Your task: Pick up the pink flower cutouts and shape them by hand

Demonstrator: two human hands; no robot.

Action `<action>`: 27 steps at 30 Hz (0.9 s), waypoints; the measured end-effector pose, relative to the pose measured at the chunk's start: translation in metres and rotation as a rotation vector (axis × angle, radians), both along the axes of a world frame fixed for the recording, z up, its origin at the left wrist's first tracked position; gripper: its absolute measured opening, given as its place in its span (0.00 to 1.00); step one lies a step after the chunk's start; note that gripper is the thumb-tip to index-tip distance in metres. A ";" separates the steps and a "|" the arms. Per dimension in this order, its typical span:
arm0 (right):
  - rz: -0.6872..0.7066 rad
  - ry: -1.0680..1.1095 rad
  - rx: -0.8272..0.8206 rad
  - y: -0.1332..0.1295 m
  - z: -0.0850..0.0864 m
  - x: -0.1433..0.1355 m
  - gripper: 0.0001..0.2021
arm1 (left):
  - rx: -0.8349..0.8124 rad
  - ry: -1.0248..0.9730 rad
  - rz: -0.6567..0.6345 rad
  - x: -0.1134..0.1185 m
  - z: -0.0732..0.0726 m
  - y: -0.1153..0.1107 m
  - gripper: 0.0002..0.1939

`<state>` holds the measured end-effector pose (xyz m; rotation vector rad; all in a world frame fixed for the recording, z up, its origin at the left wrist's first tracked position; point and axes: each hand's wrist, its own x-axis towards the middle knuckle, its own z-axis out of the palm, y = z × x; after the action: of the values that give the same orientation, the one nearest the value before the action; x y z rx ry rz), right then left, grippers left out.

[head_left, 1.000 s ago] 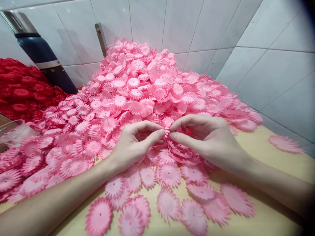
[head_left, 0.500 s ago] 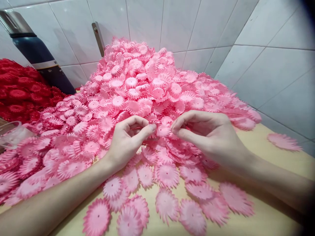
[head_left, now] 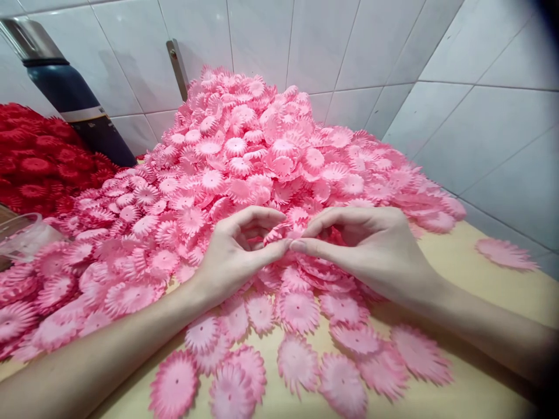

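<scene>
My left hand (head_left: 244,247) and my right hand (head_left: 367,244) meet at the thumb tips in front of a tall heap of pink scalloped petal discs (head_left: 257,145). A pink petal piece (head_left: 276,234) shows between the thumb and curled fingers of my left hand. The fingers of my right hand are bent towards its thumb, close to the same piece; whether they hold anything is hidden against the pink heap. Loose pink discs (head_left: 298,311) with small centre holes lie on the tabletop below both hands.
A dark blue bottle (head_left: 82,99) leans in view at the upper left, behind a red petal heap (head_left: 39,157). At the left edge is a clear plastic cup (head_left: 26,238). Tiled walls (head_left: 332,46) stand behind the pale yellow table (head_left: 454,262). One disc (head_left: 505,254) lies far right.
My hands have come together; the thumb tips, apart before, now touch. The fingers of my left hand have lifted from its thumb, and the petal piece shows between them.
</scene>
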<state>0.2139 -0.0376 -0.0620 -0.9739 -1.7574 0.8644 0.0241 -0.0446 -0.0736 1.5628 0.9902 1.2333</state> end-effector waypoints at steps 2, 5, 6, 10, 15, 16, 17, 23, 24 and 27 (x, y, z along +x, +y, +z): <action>0.000 0.031 -0.048 0.001 -0.003 0.000 0.10 | -0.011 0.032 -0.019 0.001 0.002 -0.001 0.09; 0.010 0.007 -0.061 0.003 -0.005 -0.001 0.15 | -0.035 0.048 0.004 0.003 0.005 -0.002 0.06; 0.014 -0.023 -0.040 0.003 -0.005 -0.001 0.13 | -0.035 0.047 0.012 0.003 0.005 -0.002 0.06; 0.037 -0.103 0.053 0.000 -0.001 -0.003 0.02 | 0.007 0.070 0.063 0.004 0.004 -0.001 0.05; 0.031 -0.127 0.060 0.000 0.000 -0.003 0.03 | 0.086 0.098 0.136 0.003 0.001 0.000 0.03; 0.037 -0.122 0.051 0.000 0.000 -0.003 0.03 | 0.087 0.093 0.135 0.003 0.001 0.000 0.04; 0.045 -0.116 0.043 0.001 -0.001 -0.003 0.03 | 0.078 0.087 0.126 0.003 0.001 0.000 0.04; 0.096 -0.088 0.026 0.002 -0.004 -0.002 0.05 | -0.004 0.068 0.063 0.002 0.001 -0.003 0.09; 0.096 -0.100 0.036 0.001 -0.004 -0.002 0.06 | -0.007 0.073 0.056 0.002 0.001 -0.004 0.09; 0.082 -0.143 0.064 -0.001 -0.003 -0.003 0.05 | 0.009 0.091 0.026 0.002 -0.001 -0.004 0.09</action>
<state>0.2109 -0.0390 -0.0652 -0.9467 -1.9462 0.8015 0.0259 -0.0483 -0.0744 1.6293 1.0676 1.1951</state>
